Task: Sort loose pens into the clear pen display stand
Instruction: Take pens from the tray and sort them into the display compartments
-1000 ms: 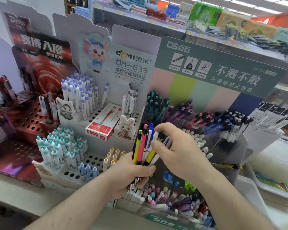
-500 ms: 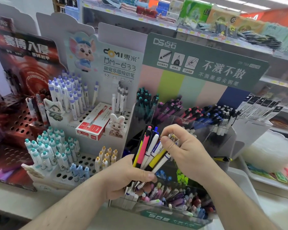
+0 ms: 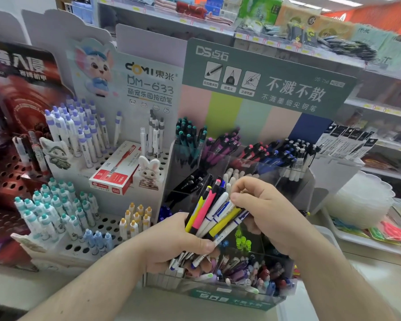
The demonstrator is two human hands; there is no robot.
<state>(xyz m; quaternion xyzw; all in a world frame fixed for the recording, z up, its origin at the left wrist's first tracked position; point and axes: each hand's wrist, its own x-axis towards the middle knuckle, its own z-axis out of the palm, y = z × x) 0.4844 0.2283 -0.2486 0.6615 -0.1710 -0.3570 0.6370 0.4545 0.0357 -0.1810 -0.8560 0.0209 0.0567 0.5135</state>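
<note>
"domi dm-633" — white backboard (image 3: pixel 148 82); "ds" — green header sign (image 3: pixel 264 75)

Red pen box (image 3: pixel 116 172) beside bunny figurine (image 3: pixel 148 173).

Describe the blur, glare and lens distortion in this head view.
Head view: wide-angle bending curves the store shelves at the edges; motion blur smears the far right edge; both hands and the bunch of pens stay fairly sharp; the clear pen display stand shows faint reflections, lighting even overall.
</note>
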